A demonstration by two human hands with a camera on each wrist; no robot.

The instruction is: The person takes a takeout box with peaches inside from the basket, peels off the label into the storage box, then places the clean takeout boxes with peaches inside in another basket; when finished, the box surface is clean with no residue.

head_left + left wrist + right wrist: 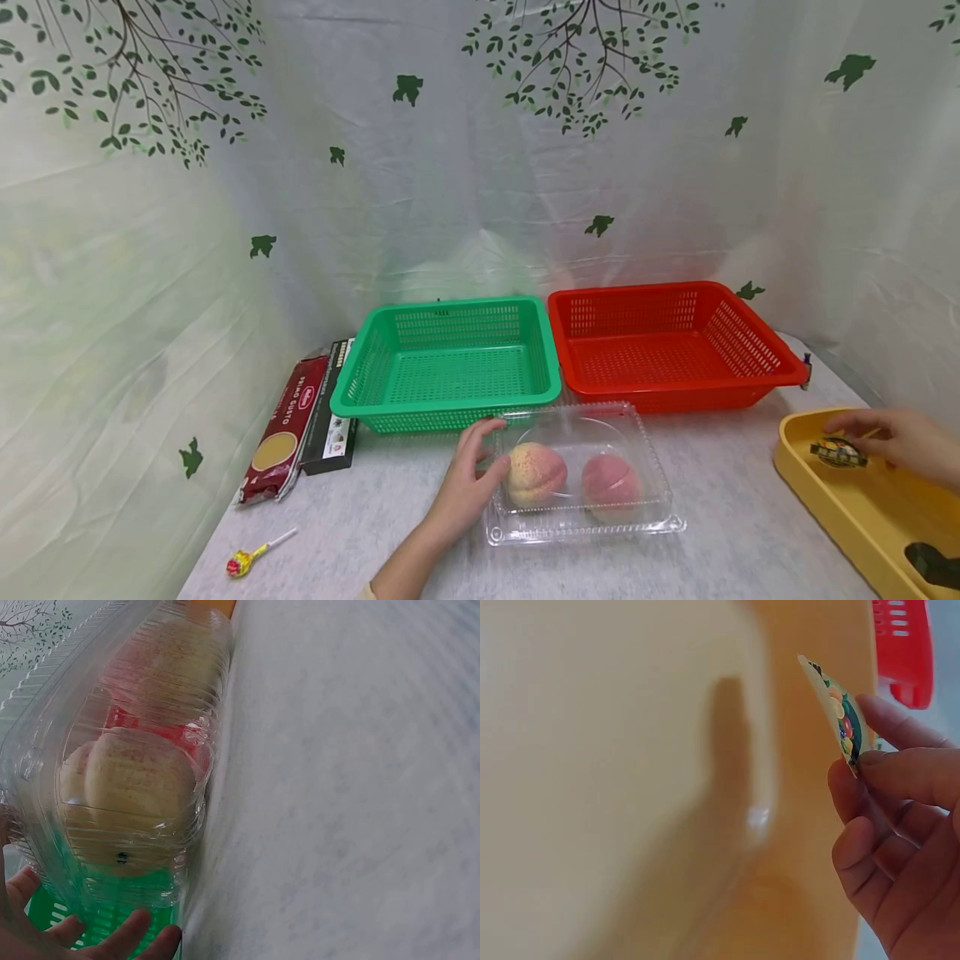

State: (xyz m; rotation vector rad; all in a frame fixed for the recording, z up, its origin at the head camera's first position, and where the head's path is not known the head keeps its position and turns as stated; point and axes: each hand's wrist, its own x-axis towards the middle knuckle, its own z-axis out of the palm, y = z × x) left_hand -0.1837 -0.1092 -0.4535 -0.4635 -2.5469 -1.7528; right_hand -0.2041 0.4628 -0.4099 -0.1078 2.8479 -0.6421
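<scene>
The work on the worktop (393,500) looks to be at a pick-or-place step at its right end; which of the two cannot be told. The next move probably calls for a light pinch, kept clear of any rim. At the back, the red basket (675,398) and green basket (450,419) show nothing inside. The yellow tray (821,504), cut off by the frame, holds a dark item (932,562). In front of the baskets, the clear box (570,530), seemingly closed, contains two peaches (537,475). The left hand (463,487) lies along its left side, fingers extended, not gripping. The right hand (911,442), over the tray, pinches the small printed card (838,452) between thumb and fingers.
</scene>
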